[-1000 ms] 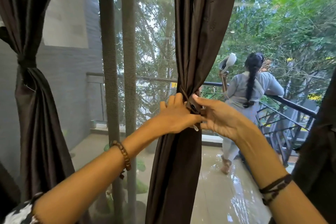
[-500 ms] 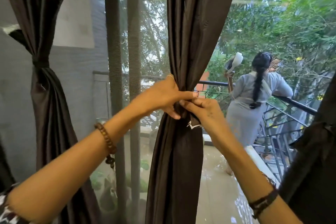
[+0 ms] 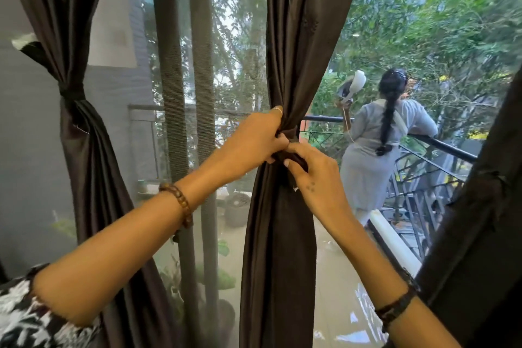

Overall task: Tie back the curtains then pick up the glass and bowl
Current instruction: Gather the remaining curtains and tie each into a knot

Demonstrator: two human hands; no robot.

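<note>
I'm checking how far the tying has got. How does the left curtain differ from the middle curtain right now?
The left curtain is already cinched by a tie and nobody touches it; the middle curtain is gathered at its waist by the left hand and right hand, which grip its band. The left curtain bulges and twists below its tie; the middle curtain hangs straighter. Both are dark brown and glossy.

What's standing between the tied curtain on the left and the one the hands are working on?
In the head view, two grey mesh strips hang between the tied left curtain and the middle curtain; see-through screen fills the rest.
</note>
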